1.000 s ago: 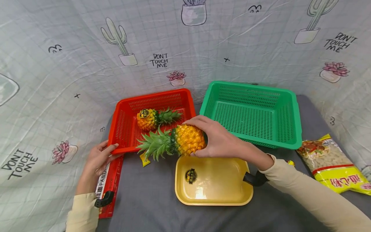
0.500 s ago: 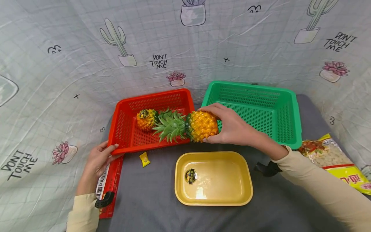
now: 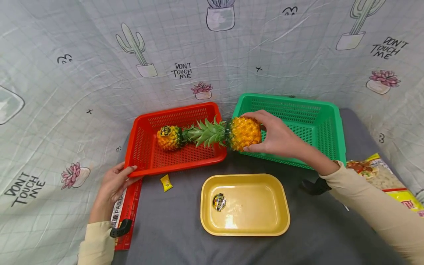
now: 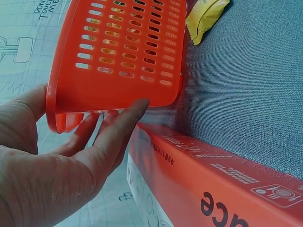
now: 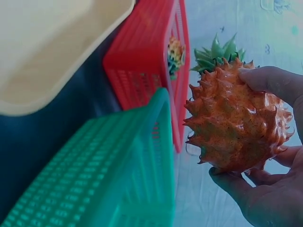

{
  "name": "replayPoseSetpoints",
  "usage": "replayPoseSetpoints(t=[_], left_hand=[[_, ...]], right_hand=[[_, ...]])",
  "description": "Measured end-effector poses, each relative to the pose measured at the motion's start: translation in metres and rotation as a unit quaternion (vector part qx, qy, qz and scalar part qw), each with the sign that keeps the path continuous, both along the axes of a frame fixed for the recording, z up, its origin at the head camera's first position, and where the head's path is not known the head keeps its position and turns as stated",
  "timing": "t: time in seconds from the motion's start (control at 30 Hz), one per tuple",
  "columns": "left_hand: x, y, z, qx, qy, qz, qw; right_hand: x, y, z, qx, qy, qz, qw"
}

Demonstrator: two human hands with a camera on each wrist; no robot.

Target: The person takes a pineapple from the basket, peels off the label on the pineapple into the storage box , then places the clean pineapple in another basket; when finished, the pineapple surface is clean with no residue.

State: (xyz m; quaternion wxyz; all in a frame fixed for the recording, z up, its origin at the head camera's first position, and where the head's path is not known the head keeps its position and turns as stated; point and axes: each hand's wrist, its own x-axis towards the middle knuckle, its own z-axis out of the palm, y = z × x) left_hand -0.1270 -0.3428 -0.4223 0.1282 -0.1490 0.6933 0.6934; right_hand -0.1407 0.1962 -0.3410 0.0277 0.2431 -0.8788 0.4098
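My right hand [image 3: 281,138] grips a pineapple [image 3: 246,133] by its fruit end, over the near left corner of the green basket [image 3: 341,136]. Its leafy crown points left across the rim of the red basket [image 3: 179,170]. The right wrist view shows thumb and fingers round the spiky fruit [image 5: 236,118], held above both baskets. Inside the red basket lies a second pineapple [image 3: 169,138] with a black and gold label, its crown partly hidden behind the held one's leaves. At the red basket's front left corner, my left hand [image 3: 112,184] holds the rim between thumb and fingers.
A yellow tray [image 3: 245,232] bearing a round sticker stands in front of the baskets. A small yellow packet [image 3: 166,183] lies near the red basket. Under my left wrist is a red pasta box [image 3: 130,211]; a pasta bag [image 3: 377,173] lies at right, partly behind my sleeve.
My right hand has carried the pineapple from over the yellow tray's back edge, rightward and away, to the gap between the baskets. The left hand stays on the red rim.
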Motion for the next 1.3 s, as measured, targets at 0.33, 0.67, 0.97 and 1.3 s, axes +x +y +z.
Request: replayPoseSetpoints(t=[0.33,0.67,0.97,1.3], left_hand=[[-0.003,0.002,-0.004,0.008,0.006,0.003,0.9999],[0.000,0.001,-0.006,0.015,0.008,0.003,0.9999],[0.001,0.000,-0.005,0.029,0.014,0.005,0.9995],[0.003,0.000,-0.006,0.036,0.006,0.014,0.9992]], right_hand=[[-0.011,0.025,0.000,-0.001,-0.020,-0.021,0.9996],[-0.022,0.050,-0.005,0.013,-0.035,-0.047,0.9982],[-0.030,0.078,-0.006,0.010,-0.094,-0.069,0.9931],[-0.036,0.103,-0.012,0.022,-0.112,-0.091,0.9894]])
